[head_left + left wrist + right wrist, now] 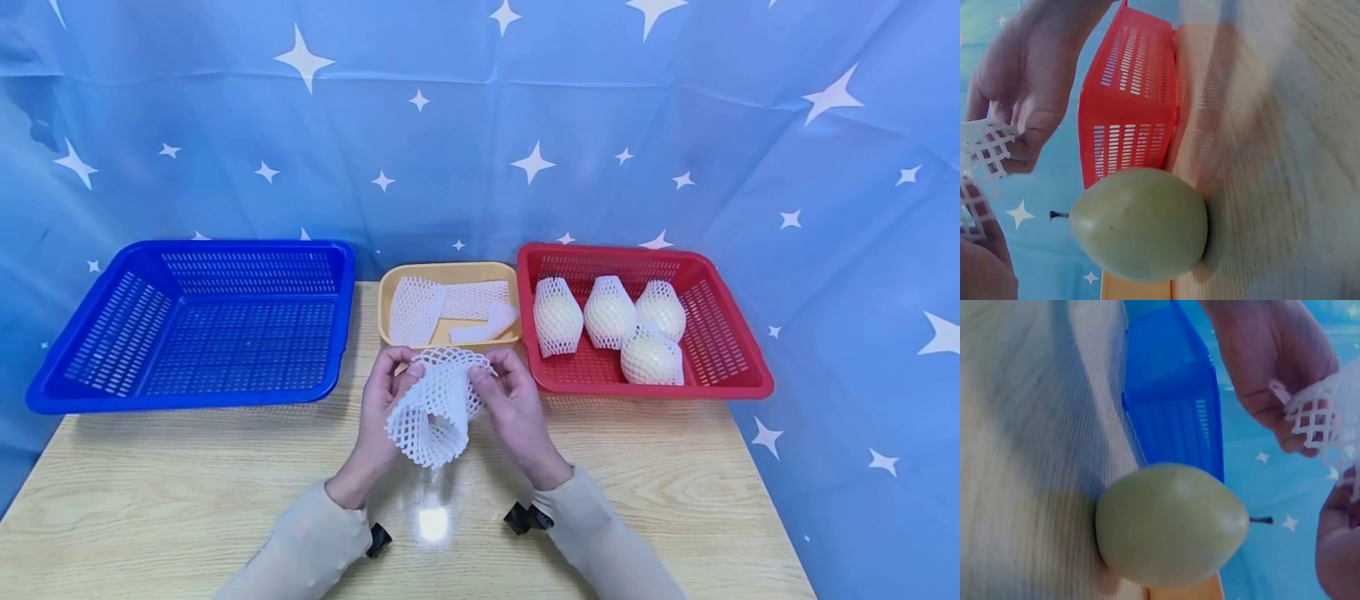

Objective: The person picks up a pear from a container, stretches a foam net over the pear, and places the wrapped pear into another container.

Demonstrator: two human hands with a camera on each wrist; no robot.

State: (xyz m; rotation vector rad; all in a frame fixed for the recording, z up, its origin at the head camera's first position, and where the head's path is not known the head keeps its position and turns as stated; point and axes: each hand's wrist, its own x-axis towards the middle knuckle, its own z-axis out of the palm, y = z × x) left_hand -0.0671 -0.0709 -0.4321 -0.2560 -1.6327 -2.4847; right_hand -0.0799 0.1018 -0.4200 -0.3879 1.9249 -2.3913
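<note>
My left hand (pixel 377 421) and right hand (pixel 519 412) pinch a white foam net sleeve (pixel 453 387) by its far rim, one on each side. The sleeve is spread, with a round opening towards me. In the left wrist view, a bare greenish-yellow pear (pixel 1141 225) stands upright on the table, dark stem up, below the held net. The right wrist view has the same pear (pixel 1169 525) from its other side. From the head view, the sleeve and hands hide it.
A blue basket (pixel 225 398) stands at the left with nothing in it. Behind my hands, a small yellow tray (pixel 450 268) holds flat foam nets (pixel 416 308). On the right, a red basket (pixel 720 379) contains several net-wrapped pears (pixel 557 321). A star-patterned blue cloth hangs behind.
</note>
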